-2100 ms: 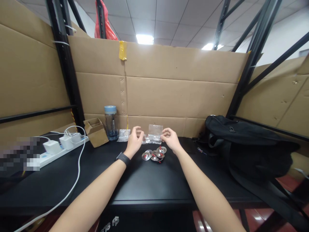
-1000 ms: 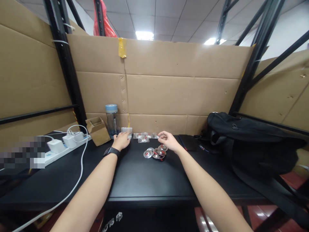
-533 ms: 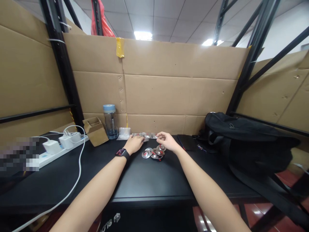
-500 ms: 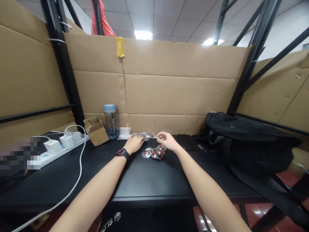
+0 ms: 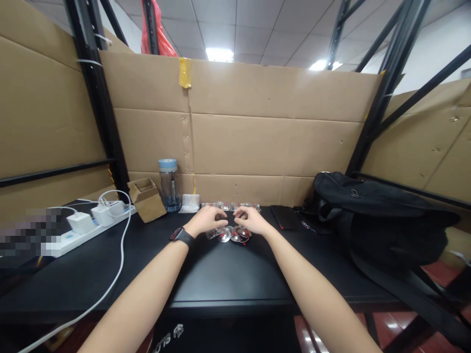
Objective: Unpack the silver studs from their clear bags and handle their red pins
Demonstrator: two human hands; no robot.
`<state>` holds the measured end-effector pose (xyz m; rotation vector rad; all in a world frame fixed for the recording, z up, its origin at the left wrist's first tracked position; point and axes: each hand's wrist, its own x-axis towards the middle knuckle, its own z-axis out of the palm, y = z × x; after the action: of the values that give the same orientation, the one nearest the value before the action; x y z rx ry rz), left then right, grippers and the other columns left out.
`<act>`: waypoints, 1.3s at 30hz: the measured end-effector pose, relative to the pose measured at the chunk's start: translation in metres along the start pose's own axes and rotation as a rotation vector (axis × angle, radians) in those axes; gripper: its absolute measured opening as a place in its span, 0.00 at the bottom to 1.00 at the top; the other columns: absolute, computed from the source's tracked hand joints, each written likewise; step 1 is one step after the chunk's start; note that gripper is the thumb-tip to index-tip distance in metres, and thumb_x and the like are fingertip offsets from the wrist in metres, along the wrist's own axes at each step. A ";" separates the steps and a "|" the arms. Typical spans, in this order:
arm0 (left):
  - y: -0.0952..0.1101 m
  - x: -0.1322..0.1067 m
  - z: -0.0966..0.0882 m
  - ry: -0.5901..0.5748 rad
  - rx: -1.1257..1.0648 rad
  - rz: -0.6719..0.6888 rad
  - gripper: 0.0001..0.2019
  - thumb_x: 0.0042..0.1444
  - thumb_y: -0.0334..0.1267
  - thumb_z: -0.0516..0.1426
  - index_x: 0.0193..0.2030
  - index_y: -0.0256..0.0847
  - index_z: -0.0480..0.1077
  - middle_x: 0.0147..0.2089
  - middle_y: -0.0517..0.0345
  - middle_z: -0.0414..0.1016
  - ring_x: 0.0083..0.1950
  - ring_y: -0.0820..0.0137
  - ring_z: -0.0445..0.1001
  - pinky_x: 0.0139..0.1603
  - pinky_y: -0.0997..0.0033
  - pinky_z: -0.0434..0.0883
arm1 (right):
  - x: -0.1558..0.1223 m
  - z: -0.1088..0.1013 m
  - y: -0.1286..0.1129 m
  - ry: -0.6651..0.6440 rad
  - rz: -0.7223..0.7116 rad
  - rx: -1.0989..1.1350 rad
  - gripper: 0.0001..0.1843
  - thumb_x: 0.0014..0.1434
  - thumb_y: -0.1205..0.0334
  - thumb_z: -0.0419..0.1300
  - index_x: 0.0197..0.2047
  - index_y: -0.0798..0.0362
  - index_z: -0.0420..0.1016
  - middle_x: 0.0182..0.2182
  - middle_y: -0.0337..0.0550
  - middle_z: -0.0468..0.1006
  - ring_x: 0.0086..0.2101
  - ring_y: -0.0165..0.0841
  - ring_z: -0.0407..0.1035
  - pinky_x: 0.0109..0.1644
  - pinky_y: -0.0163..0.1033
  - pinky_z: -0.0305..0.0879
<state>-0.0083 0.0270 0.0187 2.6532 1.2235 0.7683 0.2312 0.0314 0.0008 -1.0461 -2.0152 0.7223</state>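
Several shiny round metal discs with red bits [image 5: 225,235] lie in a small cluster on the black table. My left hand [image 5: 209,220], with a dark watch on its wrist, hovers low at the cluster's left edge, its thumb and curled forefinger apart. Beneath its palm shows a clear plastic-wrapped item [image 5: 212,233]; whether the hand touches it is hard to see. Just behind the discs on the right, my right hand [image 5: 253,221] is curved with thumb and forefinger apart and nothing visible between them. A row of clear-wrapped pieces [image 5: 246,206] lies along the cardboard wall behind both hands.
At the back left stand a blue-lidded bottle [image 5: 170,186], a brown cardboard box [image 5: 147,200] and a white packet [image 5: 190,203]. A power strip [image 5: 69,240] with a white cable lies left. A dark flat item [image 5: 283,217] and a black bag [image 5: 382,220] are right.
My left hand has come back from the row toward the discs, and a clear-wrapped item now shows under it. My right hand has shifted slightly left and lower over the cluster.
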 end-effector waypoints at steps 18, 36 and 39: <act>-0.020 -0.012 -0.012 -0.252 -0.119 -0.055 0.08 0.50 0.42 0.63 0.34 0.41 0.75 0.35 0.55 0.82 0.37 0.66 0.80 0.37 0.74 0.71 | -0.003 -0.007 -0.005 -0.051 0.023 -0.039 0.11 0.54 0.62 0.65 0.41 0.55 0.77 0.35 0.43 0.80 0.28 0.28 0.71 0.30 0.32 0.65; 0.006 -0.002 -0.022 0.282 -0.057 0.065 0.13 0.65 0.44 0.52 0.41 0.42 0.76 0.41 0.55 0.81 0.42 0.65 0.77 0.48 0.68 0.70 | -0.005 -0.001 -0.017 0.058 -0.074 -0.017 0.14 0.55 0.56 0.66 0.44 0.53 0.79 0.41 0.44 0.81 0.34 0.32 0.74 0.39 0.37 0.69; 0.016 -0.001 -0.018 0.292 -0.063 0.039 0.13 0.65 0.44 0.53 0.41 0.43 0.77 0.43 0.54 0.82 0.45 0.63 0.78 0.52 0.66 0.71 | -0.004 0.001 -0.022 0.119 -0.149 0.007 0.11 0.58 0.55 0.63 0.41 0.52 0.80 0.38 0.43 0.82 0.35 0.34 0.74 0.42 0.38 0.69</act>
<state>-0.0067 0.0138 0.0385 2.5873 1.1863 1.2143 0.2224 0.0167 0.0145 -0.9018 -1.9630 0.5751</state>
